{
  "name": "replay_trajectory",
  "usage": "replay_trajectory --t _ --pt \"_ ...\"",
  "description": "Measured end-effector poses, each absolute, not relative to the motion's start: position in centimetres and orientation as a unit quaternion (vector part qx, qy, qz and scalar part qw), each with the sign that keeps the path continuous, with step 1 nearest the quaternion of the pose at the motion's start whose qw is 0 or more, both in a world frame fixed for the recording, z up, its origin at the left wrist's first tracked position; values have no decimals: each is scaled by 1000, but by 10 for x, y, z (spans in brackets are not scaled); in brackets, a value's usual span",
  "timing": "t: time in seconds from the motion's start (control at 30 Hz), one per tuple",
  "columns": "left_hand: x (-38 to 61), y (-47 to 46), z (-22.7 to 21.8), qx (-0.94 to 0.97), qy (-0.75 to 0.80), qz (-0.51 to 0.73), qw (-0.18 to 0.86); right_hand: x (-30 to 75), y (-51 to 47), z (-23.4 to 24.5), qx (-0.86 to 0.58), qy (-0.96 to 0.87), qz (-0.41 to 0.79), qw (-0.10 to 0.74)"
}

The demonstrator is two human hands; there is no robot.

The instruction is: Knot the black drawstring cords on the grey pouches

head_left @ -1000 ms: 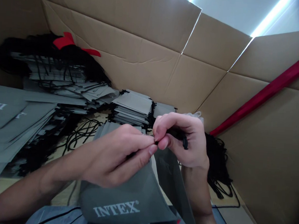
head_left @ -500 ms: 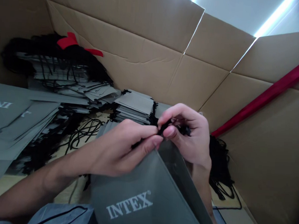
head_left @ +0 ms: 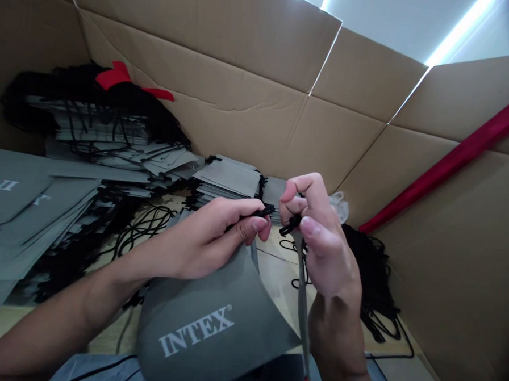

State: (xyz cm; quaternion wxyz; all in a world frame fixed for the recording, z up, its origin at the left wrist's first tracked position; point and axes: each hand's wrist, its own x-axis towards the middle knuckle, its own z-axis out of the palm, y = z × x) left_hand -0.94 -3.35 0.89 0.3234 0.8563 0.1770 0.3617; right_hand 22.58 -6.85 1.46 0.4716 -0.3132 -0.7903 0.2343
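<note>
A grey bag (head_left: 194, 363) printed "INTEX" in white hangs below my hands, its front panel curving and spread from a thin strip of grey material on the right. My left hand (head_left: 218, 234) is closed at its top corner, thumb and fingers pinching a black cord (head_left: 269, 210) whose tip pokes out. Across a small gap, my right hand (head_left: 324, 239) pinches another black cord end (head_left: 287, 227) between thumb and bent fingers, with the grey strip (head_left: 302, 295) hanging below it. The bag's inside is mostly hidden.
On the left lie stacked grey INTEX pieces (head_left: 18, 212), with a black cord pile (head_left: 135, 93) and red strap (head_left: 115, 76) behind. Another grey stack (head_left: 229, 175) stands at the cardboard wall (head_left: 243, 70). Black cords (head_left: 370, 270) lie right, under a dark red band (head_left: 443, 166).
My hands have drawn apart from their touching pinch, leaving a gap between the two black cord ends. The bag's front panel has swung left and down, and its sides have spread.
</note>
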Motion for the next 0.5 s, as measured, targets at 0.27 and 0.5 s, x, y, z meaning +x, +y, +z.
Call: replay_trajectory --t 0.27,0.5 --pt "-12 -34 11 874 140 368 284 228 -69 16 -262 -798 274 469" --pt "-11 -34 14 879 129 360 284 223 -65 13 -200 -756 360 509"
